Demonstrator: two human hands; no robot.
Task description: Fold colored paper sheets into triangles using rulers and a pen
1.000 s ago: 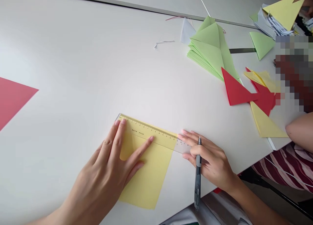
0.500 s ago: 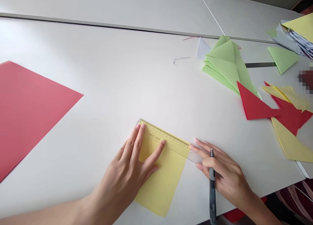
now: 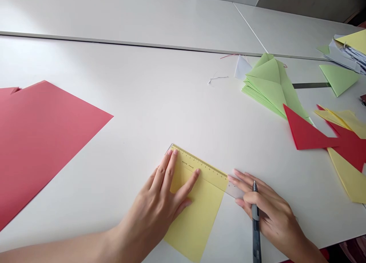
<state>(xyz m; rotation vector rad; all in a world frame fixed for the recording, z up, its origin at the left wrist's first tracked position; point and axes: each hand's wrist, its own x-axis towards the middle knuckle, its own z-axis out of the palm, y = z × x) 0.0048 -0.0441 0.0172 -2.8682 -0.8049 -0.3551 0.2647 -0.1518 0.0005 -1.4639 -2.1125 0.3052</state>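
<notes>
A clear ruler (image 3: 211,178) lies along the top edge of a yellow paper sheet (image 3: 197,221), its right end sticking out past the paper. My left hand (image 3: 166,190) lies spread on the ruler and paper, with its fingertips pressing near the ruler's left end and middle. At the ruler's right end, the fingertips of my right hand (image 3: 268,207) touch its edge. A dark pen (image 3: 256,225) is held in the same hand between the fingers, tip pointing up and away.
Large red paper (image 3: 54,137) lies at the left. To the right are stacked green folded papers (image 3: 265,79), red triangular pieces (image 3: 305,131), yellow pieces (image 3: 345,175) and a green triangle (image 3: 339,78). A small white paper (image 3: 242,67) and thread (image 3: 219,78) lie near the table seam.
The whole view has shifted, so things appear lower and further right, and more of the red paper shows. Both hands keep their places on the ruler.
</notes>
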